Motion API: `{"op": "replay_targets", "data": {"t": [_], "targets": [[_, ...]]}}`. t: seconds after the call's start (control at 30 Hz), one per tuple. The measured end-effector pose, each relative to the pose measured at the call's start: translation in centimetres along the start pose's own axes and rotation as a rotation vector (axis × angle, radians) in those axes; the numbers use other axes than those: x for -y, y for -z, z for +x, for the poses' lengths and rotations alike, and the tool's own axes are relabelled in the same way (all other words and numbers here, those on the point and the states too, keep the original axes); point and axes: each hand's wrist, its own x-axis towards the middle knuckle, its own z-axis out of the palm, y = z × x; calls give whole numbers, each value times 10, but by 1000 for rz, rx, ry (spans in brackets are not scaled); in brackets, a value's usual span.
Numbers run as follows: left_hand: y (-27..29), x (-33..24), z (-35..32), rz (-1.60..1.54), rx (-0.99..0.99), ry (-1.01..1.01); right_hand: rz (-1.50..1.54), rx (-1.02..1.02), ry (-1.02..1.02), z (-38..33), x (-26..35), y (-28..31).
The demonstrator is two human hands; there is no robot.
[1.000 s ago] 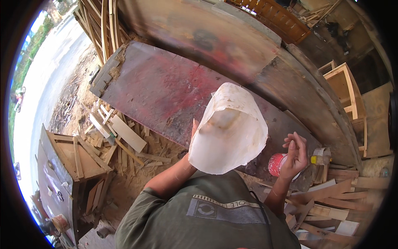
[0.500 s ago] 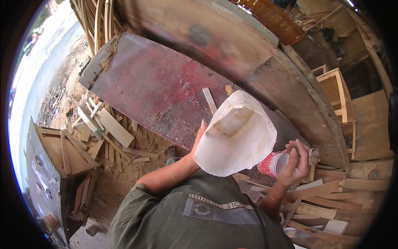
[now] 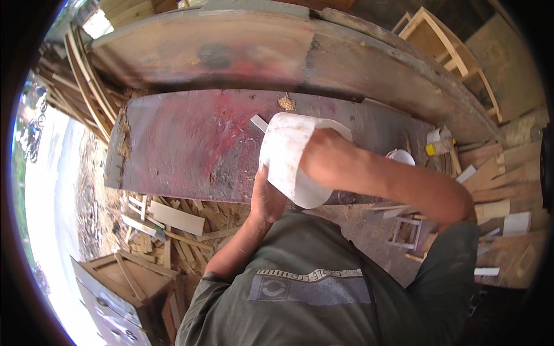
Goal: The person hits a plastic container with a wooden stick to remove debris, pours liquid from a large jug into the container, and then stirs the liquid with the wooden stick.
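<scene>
A white plastic container [image 3: 281,151], shaped like a cut-open jug with smudged walls, is tilted above the bench in front of me. My left hand [image 3: 268,197] grips its near left side, thumb against the outer wall. Through its wide mouth goes my right hand [image 3: 322,154], whose fingers are hidden inside, so what they do or hold does not show. Behind my right forearm a red and white can [image 3: 400,156] is partly covered. A short pale wood strip [image 3: 259,123] pokes out from behind the container.
The bench [image 3: 173,150] has a red-stained, worn top with a sawdust clump [image 3: 286,102] on it. A long board [image 3: 242,52] stands along its far side. Wood offcuts [image 3: 179,219] litter the floor at left, with more at right. A small yellow-labelled container [image 3: 440,142] sits at the bench's right end.
My right hand has moved from beside the red and white can into the white container. The container has turned, its mouth now facing right. My view has swung to the right.
</scene>
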Motion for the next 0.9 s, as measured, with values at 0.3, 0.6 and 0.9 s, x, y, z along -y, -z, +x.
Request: {"op": "replay_targets", "data": {"t": [0.3,0.6,0.9], "targets": [[0,6,-3,99,21,-15,68,-75,31,27,-16,-73],[-2,-9,8,151,-36,-83,5,5,-28,50,-25,-78],[-11,-10,15,68,-42,-109,22,78,-104,51,-30,-61]]}}
